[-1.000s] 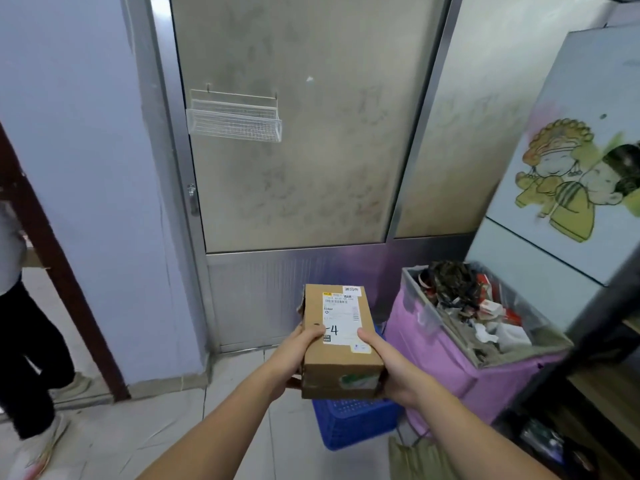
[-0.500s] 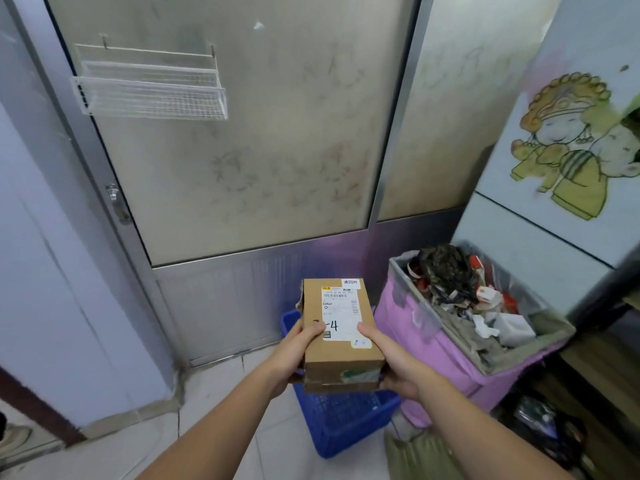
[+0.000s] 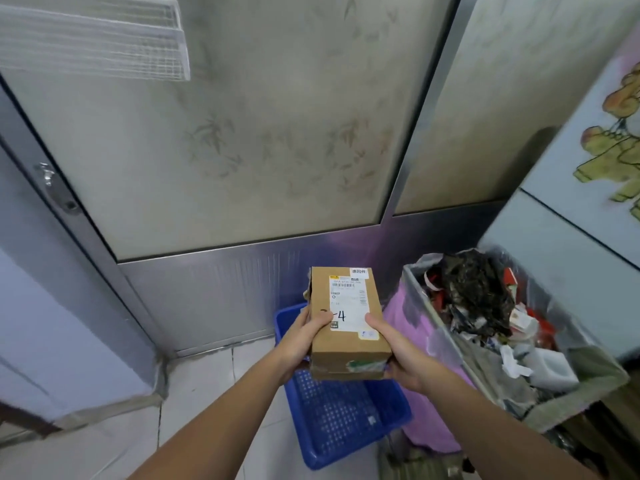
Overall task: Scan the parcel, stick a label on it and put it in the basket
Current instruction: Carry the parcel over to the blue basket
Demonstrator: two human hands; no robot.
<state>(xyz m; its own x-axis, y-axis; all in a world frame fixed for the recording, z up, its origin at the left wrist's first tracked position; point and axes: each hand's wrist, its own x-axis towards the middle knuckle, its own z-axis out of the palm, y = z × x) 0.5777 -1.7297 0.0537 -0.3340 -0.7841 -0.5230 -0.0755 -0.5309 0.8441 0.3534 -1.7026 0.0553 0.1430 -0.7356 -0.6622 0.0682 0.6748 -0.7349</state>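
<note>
A brown cardboard parcel (image 3: 346,348) with a white shipping label (image 3: 348,299) and a handwritten 4 on top is held out in front of me. My left hand (image 3: 301,341) grips its left side, thumb on top. My right hand (image 3: 398,351) grips its right side, thumb on the label's edge. Directly below the parcel sits a blue plastic basket (image 3: 339,417) on the floor, against the metal door; the part of it I can see holds nothing.
A purple bin (image 3: 426,420) lined with clear plastic and full of rubbish (image 3: 485,306) stands right of the basket. A frosted-glass metal door (image 3: 242,150) with a wire rack (image 3: 93,46) is ahead. A painted panel (image 3: 588,168) leans at right. The floor is tiled.
I have stepped closer to the door and basket, and my view tilts further down. The parcel stays in both hands and now hangs over the blue basket.
</note>
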